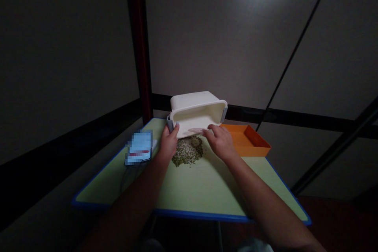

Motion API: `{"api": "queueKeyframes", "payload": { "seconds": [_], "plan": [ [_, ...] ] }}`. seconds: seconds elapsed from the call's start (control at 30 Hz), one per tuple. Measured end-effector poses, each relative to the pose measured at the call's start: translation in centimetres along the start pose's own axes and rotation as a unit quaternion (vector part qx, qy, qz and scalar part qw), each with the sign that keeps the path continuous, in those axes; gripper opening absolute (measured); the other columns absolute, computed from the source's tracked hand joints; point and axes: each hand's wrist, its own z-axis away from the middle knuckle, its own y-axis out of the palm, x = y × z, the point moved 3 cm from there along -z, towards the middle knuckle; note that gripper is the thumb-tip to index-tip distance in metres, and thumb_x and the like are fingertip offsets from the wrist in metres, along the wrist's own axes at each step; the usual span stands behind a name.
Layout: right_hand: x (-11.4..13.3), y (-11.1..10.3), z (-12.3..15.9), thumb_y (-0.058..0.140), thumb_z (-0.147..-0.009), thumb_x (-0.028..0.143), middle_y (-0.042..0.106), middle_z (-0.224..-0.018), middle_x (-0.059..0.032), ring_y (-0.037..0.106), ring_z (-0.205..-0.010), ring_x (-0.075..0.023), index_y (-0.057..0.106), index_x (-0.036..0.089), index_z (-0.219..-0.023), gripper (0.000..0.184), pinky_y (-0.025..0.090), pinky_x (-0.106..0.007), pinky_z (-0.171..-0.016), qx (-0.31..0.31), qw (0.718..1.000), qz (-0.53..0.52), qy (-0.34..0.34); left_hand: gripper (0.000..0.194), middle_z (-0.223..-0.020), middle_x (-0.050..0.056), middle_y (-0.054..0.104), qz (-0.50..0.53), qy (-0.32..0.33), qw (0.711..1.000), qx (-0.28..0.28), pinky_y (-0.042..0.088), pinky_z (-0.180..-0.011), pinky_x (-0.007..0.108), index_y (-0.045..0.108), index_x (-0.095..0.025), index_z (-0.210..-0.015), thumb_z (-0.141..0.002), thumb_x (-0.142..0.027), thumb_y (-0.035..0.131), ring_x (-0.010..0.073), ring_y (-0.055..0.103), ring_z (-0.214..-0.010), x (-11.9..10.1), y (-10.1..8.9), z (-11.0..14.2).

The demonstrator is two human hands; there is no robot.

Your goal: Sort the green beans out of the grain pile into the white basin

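A white plastic box (pixel 197 110) with grey side clips lies tipped on its side, its mouth facing me. My left hand (pixel 169 145) is closed on the box's left rim by the grey clip. My right hand (pixel 219 141) rests at the lower rim, fingers curled on a thin pale strip (pixel 197 130) that I cannot name. A heap of small green beans (pixel 188 151) lies on the pale green table (pixel 206 189) between my hands, just in front of the box's mouth.
An orange tray (pixel 247 141) sits at the table's back right, touching the white box. A blurred blue object (pixel 138 148) with a cable lies at the left edge. The table has a blue rim; dark walls stand close behind.
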Motion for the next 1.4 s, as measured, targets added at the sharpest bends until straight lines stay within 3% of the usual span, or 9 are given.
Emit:
{"api": "queueKeyframes", "payload": {
  "seconds": [0.13,0.23,0.37,0.5,0.6,0.7,0.97,1.2,1.4],
  "plan": [
    [-4.5,-1.6,1.5,0.042,-0.094,0.035,0.061,-0.103,-0.0104,0.053,-0.095,-0.0218,0.068,0.018,-0.096,0.031,0.043,-0.034,-0.080,-0.160,0.967,-0.114,0.165,0.046,-0.116,0.005,0.070,0.029,-0.011,1.000,-0.006,0.040,-0.108,0.037,0.060,-0.021,-0.115,-0.072,-0.027,0.074,0.0212,0.057,-0.121,-0.3,0.2,0.2],
    [-7.5,-1.8,2.9,0.054,-0.087,0.037,0.059,-0.104,-0.0099,0.054,-0.102,-0.0226,0.064,0.019,-0.076,0.024,0.042,-0.040,-0.090,-0.326,0.876,-0.250,0.253,0.043,-0.121,0.005,0.068,0.052,-0.026,0.998,-0.003,0.040,-0.109,0.040,0.058,-0.023,-0.119,-0.078,-0.026,0.069,0.0208,0.055,-0.124,-0.8,0.5,0.3],
    [-9.3,0.2,3.4,0.061,-0.082,0.041,0.059,-0.122,-0.0083,0.053,-0.113,-0.0205,0.063,0.020,-0.072,0.023,0.039,-0.042,-0.099,-0.323,0.733,-0.521,0.294,0.040,-0.128,0.005,0.064,0.070,-0.055,0.996,0.004,0.039,-0.109,0.044,0.055,-0.025,-0.124,-0.085,-0.028,0.061,0.0209,0.051,-0.127,-1.1,0.6,0.3],
    [-8.9,0.7,3.2,0.068,-0.076,0.042,0.066,-0.117,-0.0040,0.059,-0.100,-0.0166,0.067,0.024,-0.084,0.019,0.045,-0.036,-0.092,-0.276,0.571,-0.718,0.287,0.039,-0.129,0.008,0.063,0.065,-0.085,0.994,0.015,0.038,-0.109,0.047,0.055,-0.022,-0.124,-0.087,-0.032,0.057,0.0233,0.050,-0.129,-0.8,0.4,0.3],
    [-8.1,0.2,3.0,0.072,-0.073,0.038,0.069,-0.111,-0.0033,0.061,-0.091,-0.0155,0.069,0.025,-0.085,0.018,0.047,-0.032,-0.085,-0.236,0.506,-0.784,0.270,0.042,-0.126,0.010,0.064,0.051,-0.095,0.994,0.028,0.038,-0.109,0.049,0.054,-0.021,-0.125,-0.085,-0.031,0.060,0.0247,0.051,-0.128,-0.5,0.3,0.4],
    [-7.2,0.3,2.8,0.074,-0.070,0.038,0.070,-0.105,-0.0010,0.061,-0.087,-0.0132,0.067,0.023,-0.070,0.017,0.047,-0.028,-0.084,-0.234,0.483,-0.805,0.252,0.048,-0.125,0.010,0.065,0.027,-0.092,0.995,0.039,0.039,-0.108,0.049,0.052,-0.021,-0.127,-0.081,-0.029,0.065,0.0250,0.053,-0.126,-0.1,0.3,0.7],
    [-6.3,1.2,2.2,0.075,-0.070,0.037,0.066,-0.118,-0.0014,0.059,-0.106,-0.0162,0.067,0.021,-0.065,0.019,0.044,-0.028,-0.092,-0.221,0.479,-0.815,0.239,0.054,-0.135,0.005,0.057,-0.068,-0.057,0.995,0.036,0.044,-0.105,0.043,0.045,-0.033,-0.131,-0.081,-0.035,0.065,0.0214,0.053,-0.126,0.2,-0.1,0.7],
    [-7.3,1.9,2.4,0.075,-0.069,0.030,0.072,-0.091,0.0011,0.061,-0.101,-0.0142,0.067,0.023,-0.070,0.011,0.045,-0.028,-0.093,-0.259,0.409,-0.836,0.258,0.059,-0.132,0.004,0.059,-0.136,-0.073,0.987,0.035,0.050,-0.098,0.040,0.046,-0.033,-0.130,-0.076,-0.034,0.069,0.0213,0.056,-0.121,0.1,-0.2,1.1],
    [-7.4,2.3,2.3,0.074,-0.069,0.024,0.073,-0.091,0.0003,0.063,-0.098,-0.0147,0.065,0.022,-0.068,0.009,0.047,-0.028,-0.092,-0.260,0.363,-0.851,0.277,0.057,-0.126,0.003,0.062,-0.167,-0.059,0.983,0.041,0.055,-0.090,0.035,0.049,-0.033,-0.125,-0.073,-0.028,0.071,0.0197,0.064,-0.108,-1.3,1.4,1.3]
  ]
}}
